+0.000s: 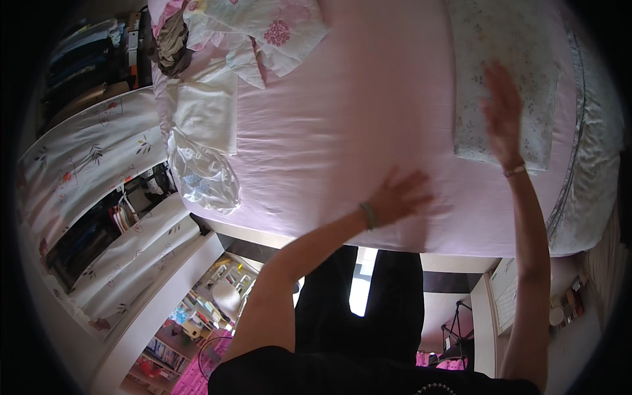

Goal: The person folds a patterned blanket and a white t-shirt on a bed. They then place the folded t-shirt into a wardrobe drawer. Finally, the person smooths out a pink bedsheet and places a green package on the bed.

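My left hand, a green bracelet on its wrist, is over the pink sheet near the bed's front edge. Its fingers are spread and slightly blurred, and nothing is in them. Farther right, my right hand is over a flat, pale flowered pillow or folded cloth. That hand's fingers are stretched out and hold nothing. Whether either hand touches the cloth beneath it, I cannot tell.
A crumpled white flowered cloth and a brown garment lie at the far left. Closer are a folded white cloth and a bunched white bag or cloth. Curtained shelves stand left; a grey quilted edge bounds the right.
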### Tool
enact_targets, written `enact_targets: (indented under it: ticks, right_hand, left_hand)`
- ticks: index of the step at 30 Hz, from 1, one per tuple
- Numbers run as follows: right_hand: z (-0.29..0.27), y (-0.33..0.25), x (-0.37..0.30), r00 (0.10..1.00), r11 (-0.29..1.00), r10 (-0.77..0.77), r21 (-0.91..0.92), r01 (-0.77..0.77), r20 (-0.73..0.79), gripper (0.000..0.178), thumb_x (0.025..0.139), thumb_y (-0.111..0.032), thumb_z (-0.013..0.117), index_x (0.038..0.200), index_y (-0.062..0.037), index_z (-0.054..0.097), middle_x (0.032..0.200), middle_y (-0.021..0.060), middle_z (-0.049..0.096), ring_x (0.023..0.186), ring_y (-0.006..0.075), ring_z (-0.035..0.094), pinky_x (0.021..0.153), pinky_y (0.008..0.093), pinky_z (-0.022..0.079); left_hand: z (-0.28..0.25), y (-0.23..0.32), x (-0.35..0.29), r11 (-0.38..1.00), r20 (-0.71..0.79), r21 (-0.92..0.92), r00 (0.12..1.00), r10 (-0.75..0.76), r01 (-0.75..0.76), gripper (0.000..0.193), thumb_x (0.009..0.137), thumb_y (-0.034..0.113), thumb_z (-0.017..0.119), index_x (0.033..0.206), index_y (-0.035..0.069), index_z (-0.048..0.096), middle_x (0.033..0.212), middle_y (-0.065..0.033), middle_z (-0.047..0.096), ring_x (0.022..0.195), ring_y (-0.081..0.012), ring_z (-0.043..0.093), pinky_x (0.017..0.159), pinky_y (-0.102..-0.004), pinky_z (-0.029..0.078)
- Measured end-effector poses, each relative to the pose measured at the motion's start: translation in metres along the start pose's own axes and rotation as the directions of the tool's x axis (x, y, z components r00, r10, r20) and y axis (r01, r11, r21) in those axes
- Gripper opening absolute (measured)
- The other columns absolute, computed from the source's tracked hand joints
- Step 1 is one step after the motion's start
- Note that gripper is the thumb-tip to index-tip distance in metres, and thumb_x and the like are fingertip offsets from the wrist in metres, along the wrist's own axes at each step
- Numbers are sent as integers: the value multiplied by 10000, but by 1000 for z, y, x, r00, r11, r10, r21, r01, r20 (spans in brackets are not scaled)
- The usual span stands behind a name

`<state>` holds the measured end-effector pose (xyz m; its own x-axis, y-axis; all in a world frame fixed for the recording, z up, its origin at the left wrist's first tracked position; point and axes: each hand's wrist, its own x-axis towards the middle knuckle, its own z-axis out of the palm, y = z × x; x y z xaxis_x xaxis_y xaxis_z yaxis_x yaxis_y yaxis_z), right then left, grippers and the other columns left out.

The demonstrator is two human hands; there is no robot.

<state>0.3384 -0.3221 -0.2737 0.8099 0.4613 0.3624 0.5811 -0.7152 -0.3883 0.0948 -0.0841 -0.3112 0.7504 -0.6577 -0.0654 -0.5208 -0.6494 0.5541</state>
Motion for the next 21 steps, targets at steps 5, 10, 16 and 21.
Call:
enact_targets:
  ticks: [5,10,16,21]
  right_hand:
    - [112,-110,52,961,988,-122,-62,141,248,531,943,-369,494,1421,-165,383,1500,9,334,1406,184,251,1141,415,211]
    - [177,-204,39,860,957,-261,-1,291,439,598,917,-432,471,1404,-96,390,1502,54,326,1399,229,261,1144,464,175]
    - [146,-338,-141,328,765,-635,508,397,700,686,895,-562,468,1412,-120,383,1465,71,376,1386,225,286,1150,446,168]
    - [134,-408,-140,179,587,-808,742,325,561,491,886,-444,541,1322,-221,510,1456,12,396,1386,225,291,1148,445,190]
  left_hand:
    - [-93,-164,-3,870,-314,201,871,-379,451,522,946,345,486,1447,328,343,1565,-99,167,1448,-287,133,1113,-599,63]
    - [-73,-213,-98,874,-227,413,958,-173,256,560,909,504,456,1438,356,350,1557,-80,209,1437,-271,177,1088,-622,148]
    - [6,-56,-329,979,338,201,938,-81,12,555,928,549,378,1447,363,321,1564,-25,199,1450,-240,121,1143,-534,43]
    - [-48,-52,-398,966,437,-189,896,-79,178,498,948,500,384,1424,354,367,1560,-16,202,1451,-179,124,1163,-509,-1]
